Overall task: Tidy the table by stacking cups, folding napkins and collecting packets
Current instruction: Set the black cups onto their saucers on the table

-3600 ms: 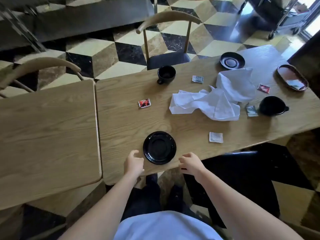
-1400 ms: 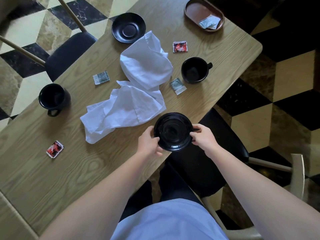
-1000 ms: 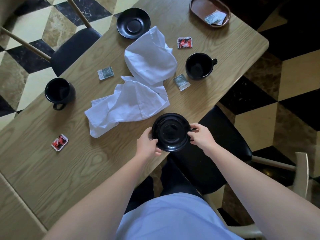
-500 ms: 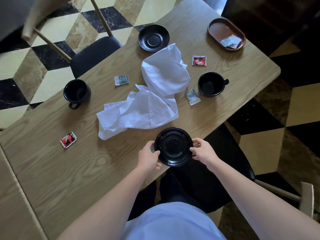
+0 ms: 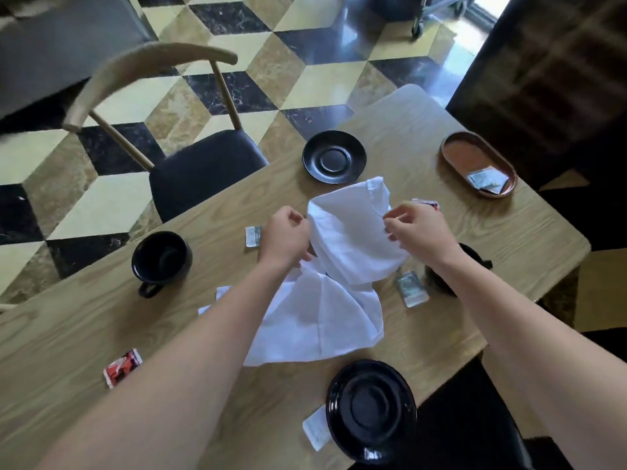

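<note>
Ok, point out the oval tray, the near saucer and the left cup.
Oval tray (image 5: 454,154): head view, bare reddish floor at its far end.
Near saucer (image 5: 370,407): head view, centre well.
Left cup (image 5: 162,257): head view, dark inside of the bowl.

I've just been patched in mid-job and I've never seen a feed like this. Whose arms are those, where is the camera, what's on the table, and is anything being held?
There is no machine here. A person wears a wide-angle camera on the head, looking forward and down, so the arms entering from the bottom are their own.

The left hand and right hand each pinch an edge of the upper white napkin. A second napkin lies crumpled under it on the wooden table.

Also on the table: a black cup at left, another cup mostly hidden behind the right forearm, a far saucer, and a near saucer overhanging the table's edge. Small packets lie scattered, such as the red packet and the green packet. An oval tray at far right holds a few more.
</note>
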